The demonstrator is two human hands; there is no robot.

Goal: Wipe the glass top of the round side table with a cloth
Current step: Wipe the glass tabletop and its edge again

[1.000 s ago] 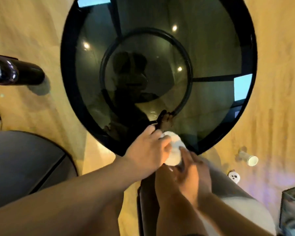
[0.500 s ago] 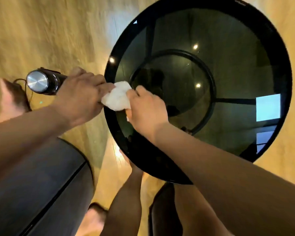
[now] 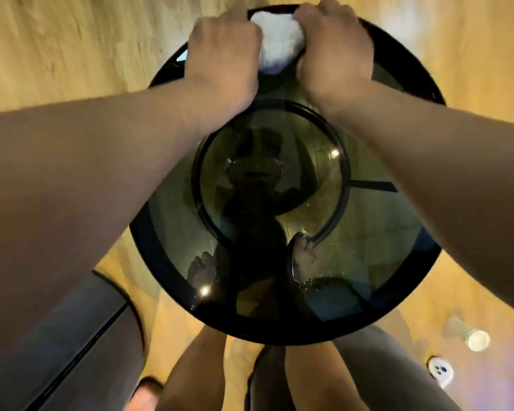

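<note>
The round side table has a dark glass top [image 3: 380,221] in a black rim, with a black ring frame showing through the glass. A bunched white cloth [image 3: 279,40] lies on the far edge of the glass. My left hand [image 3: 223,51] grips the cloth's left side and my right hand [image 3: 336,48] grips its right side. Both forearms reach across the table over the glass. My feet show through the glass near the front edge.
Light wooden floor surrounds the table. A grey rounded seat [image 3: 72,345] sits at the lower left. A small clear cylinder [image 3: 472,336] and a white round object [image 3: 441,370] lie on the floor at the lower right.
Both hands have carried the cloth from the near edge, round the left rim, to the far edge of the glass. The view has shifted with them.
</note>
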